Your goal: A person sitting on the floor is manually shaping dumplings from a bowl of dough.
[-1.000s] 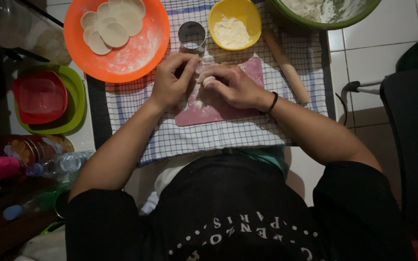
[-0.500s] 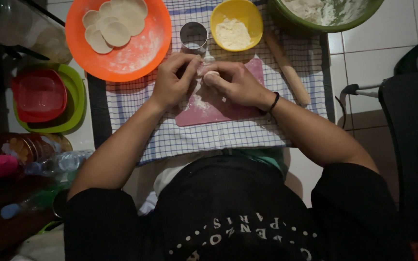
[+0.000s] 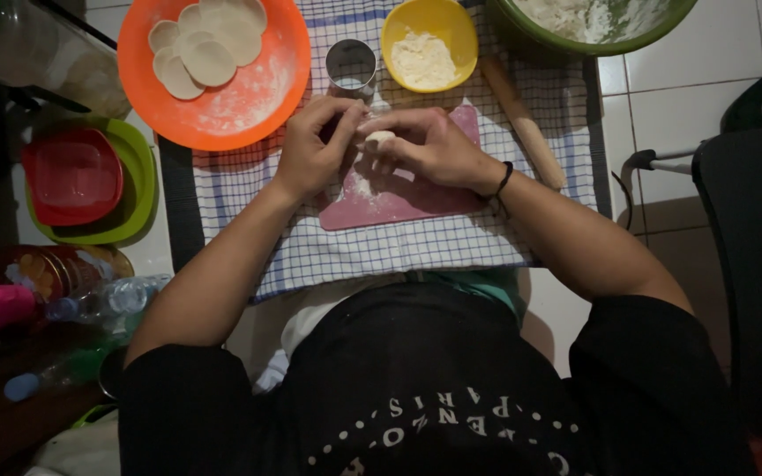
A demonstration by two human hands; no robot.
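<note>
A small lump of pale dough [image 3: 379,138] sits between the fingertips of both hands, just above a pink floured board [image 3: 416,189]. My left hand [image 3: 315,145] pinches the lump from the left. My right hand [image 3: 429,145], with a black band on the wrist, grips it from the right. The board lies on a blue-and-white checked cloth [image 3: 381,251]. Just beyond the fingers stands a round metal cutter [image 3: 351,66].
An orange bowl [image 3: 249,92] with several flat dough rounds [image 3: 209,40] sits at the back left. A yellow bowl of flour [image 3: 428,44], a green bowl [image 3: 593,22] and a wooden rolling pin [image 3: 522,123] lie behind and right. Red and green containers [image 3: 81,181] and bottles stand left.
Both hands have lifted slightly off the board and drawn together toward the metal cutter, bringing the dough lump up between the fingertips.
</note>
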